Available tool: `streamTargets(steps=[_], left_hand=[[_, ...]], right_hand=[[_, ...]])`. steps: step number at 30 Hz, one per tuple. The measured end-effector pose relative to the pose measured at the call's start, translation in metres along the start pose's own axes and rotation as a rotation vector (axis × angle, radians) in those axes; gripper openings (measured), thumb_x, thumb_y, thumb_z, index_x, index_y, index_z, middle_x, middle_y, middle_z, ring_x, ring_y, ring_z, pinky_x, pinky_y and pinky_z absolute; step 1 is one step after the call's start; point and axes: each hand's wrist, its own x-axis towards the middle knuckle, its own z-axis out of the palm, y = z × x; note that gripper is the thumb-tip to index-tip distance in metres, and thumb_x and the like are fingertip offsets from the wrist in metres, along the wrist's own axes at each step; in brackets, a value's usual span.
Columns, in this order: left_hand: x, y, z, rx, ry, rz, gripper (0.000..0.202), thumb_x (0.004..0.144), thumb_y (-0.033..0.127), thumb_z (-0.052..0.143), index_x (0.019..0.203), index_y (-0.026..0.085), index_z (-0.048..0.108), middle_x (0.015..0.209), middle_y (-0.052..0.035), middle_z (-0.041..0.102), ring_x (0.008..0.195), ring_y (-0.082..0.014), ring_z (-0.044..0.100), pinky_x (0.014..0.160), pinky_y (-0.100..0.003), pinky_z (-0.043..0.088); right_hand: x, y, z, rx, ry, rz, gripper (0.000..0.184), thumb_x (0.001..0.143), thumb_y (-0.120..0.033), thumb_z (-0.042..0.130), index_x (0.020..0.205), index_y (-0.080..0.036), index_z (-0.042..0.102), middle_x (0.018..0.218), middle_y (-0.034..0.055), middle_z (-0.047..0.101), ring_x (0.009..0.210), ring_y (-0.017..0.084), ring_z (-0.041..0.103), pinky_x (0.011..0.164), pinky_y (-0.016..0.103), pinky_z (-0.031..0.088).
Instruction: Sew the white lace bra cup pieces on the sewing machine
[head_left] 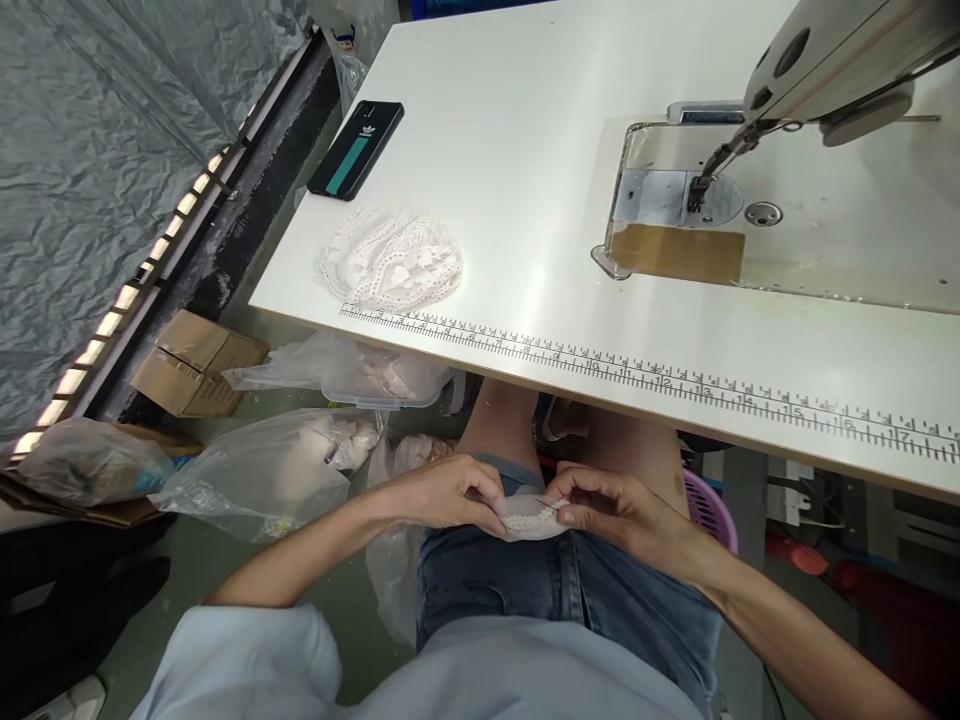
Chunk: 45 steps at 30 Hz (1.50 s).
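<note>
Over my lap, below the table edge, both hands pinch a small white lace piece [529,518]. My left hand [442,493] grips its left end with fingers curled. My right hand [611,508] holds its right end, thumb and fingers pressed together. A heap of similar white lace pieces [390,260] lies on the white sewing table [525,130], above a printed ruler [637,372] along the front edge. The sewing machine [795,90] stands at the right, its needle [697,190] over the metal plate.
A black phone [355,150] lies at the table's left edge. On the floor to the left are clear plastic bags [262,475] of pieces, a plastic tub [382,385] and cardboard boxes [196,362]. A purple basket [709,505] sits by my right knee.
</note>
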Motion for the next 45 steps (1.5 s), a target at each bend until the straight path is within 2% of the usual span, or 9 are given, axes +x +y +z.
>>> streamTargets(steps=[6, 10, 14, 21, 25, 32, 36, 40, 45], left_hand=[[-0.004, -0.005, -0.002, -0.013, -0.033, -0.126, 0.028, 0.080, 0.036, 0.061, 0.094, 0.015, 0.074, 0.069, -0.0025, 0.069, 0.050, -0.0074, 0.045, 0.046, -0.018, 0.030], [-0.003, -0.011, -0.003, -0.132, -0.067, -0.092, 0.027, 0.077, 0.033, 0.065, 0.096, 0.015, 0.073, 0.084, -0.0055, 0.073, 0.067, -0.0113, 0.060, 0.060, -0.016, 0.043], [-0.002, -0.016, -0.004, -0.177, -0.111, -0.073, 0.031, 0.077, 0.038, 0.065, 0.100, 0.016, 0.071, 0.093, -0.0058, 0.073, 0.076, -0.0131, 0.064, 0.068, -0.017, 0.048], [-0.004, -0.013, -0.009, -0.181, -0.177, -0.053, 0.038, 0.079, 0.047, 0.062, 0.102, 0.019, 0.070, 0.102, -0.0045, 0.071, 0.091, -0.0154, 0.065, 0.082, -0.021, 0.048], [-0.005, -0.013, -0.013, -0.234, -0.240, -0.041, 0.048, 0.080, 0.049, 0.060, 0.115, 0.016, 0.063, 0.112, -0.0057, 0.066, 0.102, -0.0177, 0.061, 0.088, -0.024, 0.047], [-0.006, -0.007, -0.014, -0.233, -0.279, -0.057, 0.055, 0.077, 0.042, 0.066, 0.125, 0.017, 0.054, 0.116, -0.0058, 0.064, 0.101, -0.0181, 0.062, 0.086, -0.026, 0.048], [-0.003, -0.006, -0.010, -0.244, -0.246, -0.067, 0.047, 0.072, 0.037, 0.071, 0.115, 0.019, 0.062, 0.107, -0.0031, 0.067, 0.096, -0.0162, 0.062, 0.082, -0.023, 0.048], [0.006, -0.007, -0.001, -0.235, -0.149, -0.074, 0.041, 0.069, 0.036, 0.073, 0.105, 0.017, 0.067, 0.091, -0.0013, 0.068, 0.080, -0.0132, 0.060, 0.071, -0.020, 0.046], [0.016, 0.001, 0.008, -0.076, 0.000, -0.036, 0.035, 0.068, 0.043, 0.072, 0.085, 0.012, 0.073, 0.057, 0.0036, 0.054, 0.052, -0.0061, 0.040, 0.046, -0.017, 0.027]], right_hand=[[-0.002, 0.002, 0.000, -0.012, 0.006, 0.026, 0.037, 0.079, -0.054, 0.058, 0.084, -0.017, 0.064, 0.085, 0.0051, 0.059, 0.079, 0.019, 0.054, 0.068, 0.027, 0.043], [-0.001, 0.001, 0.001, 0.000, 0.017, 0.028, 0.038, 0.078, -0.054, 0.059, 0.082, -0.017, 0.064, 0.084, 0.0050, 0.059, 0.078, 0.018, 0.053, 0.068, 0.027, 0.043], [0.001, -0.001, 0.002, 0.009, 0.017, 0.054, 0.042, 0.077, -0.056, 0.060, 0.087, -0.016, 0.066, 0.087, 0.0063, 0.061, 0.080, 0.020, 0.054, 0.069, 0.028, 0.043], [0.002, -0.001, 0.003, 0.013, -0.003, 0.047, 0.043, 0.076, -0.057, 0.060, 0.085, -0.016, 0.066, 0.084, 0.0063, 0.059, 0.077, 0.019, 0.053, 0.066, 0.028, 0.042], [0.001, 0.001, 0.003, 0.009, 0.010, 0.032, 0.043, 0.076, -0.059, 0.059, 0.081, -0.017, 0.064, 0.079, 0.0045, 0.056, 0.073, 0.018, 0.050, 0.064, 0.028, 0.042], [-0.002, 0.007, -0.001, 0.002, 0.043, 0.005, 0.035, 0.081, -0.053, 0.058, 0.080, -0.018, 0.062, 0.076, 0.0027, 0.053, 0.071, 0.016, 0.048, 0.061, 0.026, 0.040], [-0.002, 0.007, 0.001, 0.023, 0.044, 0.002, 0.035, 0.080, -0.053, 0.058, 0.079, -0.018, 0.061, 0.074, 0.0023, 0.052, 0.069, 0.016, 0.047, 0.060, 0.026, 0.039], [0.000, 0.005, 0.003, 0.007, 0.044, 0.020, 0.040, 0.078, -0.057, 0.057, 0.078, -0.017, 0.060, 0.073, 0.0022, 0.051, 0.068, 0.016, 0.047, 0.060, 0.026, 0.039], [-0.003, -0.002, 0.004, -0.032, 0.051, -0.001, 0.039, 0.079, -0.056, 0.055, 0.080, -0.017, 0.059, 0.076, 0.0023, 0.052, 0.069, 0.015, 0.046, 0.061, 0.026, 0.039]])
